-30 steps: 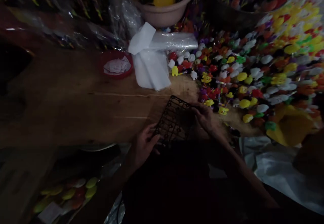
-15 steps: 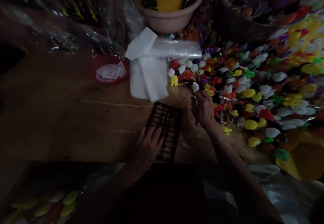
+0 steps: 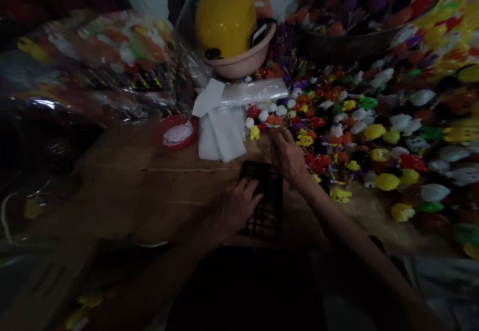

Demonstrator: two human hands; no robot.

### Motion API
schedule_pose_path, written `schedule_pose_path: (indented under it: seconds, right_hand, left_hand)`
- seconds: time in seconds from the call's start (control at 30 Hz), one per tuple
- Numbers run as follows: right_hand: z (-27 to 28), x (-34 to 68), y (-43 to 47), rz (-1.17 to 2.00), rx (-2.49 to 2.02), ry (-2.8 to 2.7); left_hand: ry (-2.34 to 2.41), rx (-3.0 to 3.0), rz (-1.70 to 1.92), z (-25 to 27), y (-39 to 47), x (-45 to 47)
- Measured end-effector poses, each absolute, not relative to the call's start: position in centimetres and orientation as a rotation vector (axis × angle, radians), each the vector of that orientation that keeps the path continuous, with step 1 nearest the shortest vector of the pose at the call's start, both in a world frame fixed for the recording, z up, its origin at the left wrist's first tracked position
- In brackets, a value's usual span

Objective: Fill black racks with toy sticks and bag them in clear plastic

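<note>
left hand (image 3: pixel 237 206) on black plastic grid (image 3: pixel 275 198), fingers slightly apart, right hand (image 3: pixel 290 159) beside colourful plastic toys (image 3: pixel 374 131), can't tell grip

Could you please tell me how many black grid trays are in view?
1: the black, rectangular, plastic-looking grid tray lies on the brown wooden table, partly under the left hand. Others may be hidden in the dark areas.

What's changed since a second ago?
The black grid tray, then held at an angle, now lies flat on the wooden table. The right hand released it and moved beside the plastic toys; the left hand rests on it. Red bowl, yellow helmet unmoved.
</note>
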State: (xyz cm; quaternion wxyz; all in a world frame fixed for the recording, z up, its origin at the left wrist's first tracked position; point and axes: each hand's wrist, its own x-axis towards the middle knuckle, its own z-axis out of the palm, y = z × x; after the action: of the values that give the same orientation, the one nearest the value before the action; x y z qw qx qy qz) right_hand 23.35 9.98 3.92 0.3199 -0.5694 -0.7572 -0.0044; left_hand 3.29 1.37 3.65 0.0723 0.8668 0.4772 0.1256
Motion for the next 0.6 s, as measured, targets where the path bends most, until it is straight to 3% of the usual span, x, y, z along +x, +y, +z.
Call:
schedule_pose_path:
  seconds: [0.13,0.27,0.43,0.6]
  right_hand:
    - [3.3,24.1,5.1,0.111,-1.404,-1.682]
    - [1.9,23.0,2.3,0.127,-1.600,-1.890]
    - [3.8,26.3,2.7,-0.081,-1.785,-2.037]
    - [5.4,32.7,6.2,-0.310,-2.083,-1.849]
  left_hand:
    - [1.493,2.735,0.487,7.0,9.7,5.1]
    - [1.402,2.758,0.312,6.7,17.2,8.9]
    - [1.513,2.697,0.248,4.1,19.1,9.4]
    - [1.527,2.707,0.187,4.3,19.4,8.7]
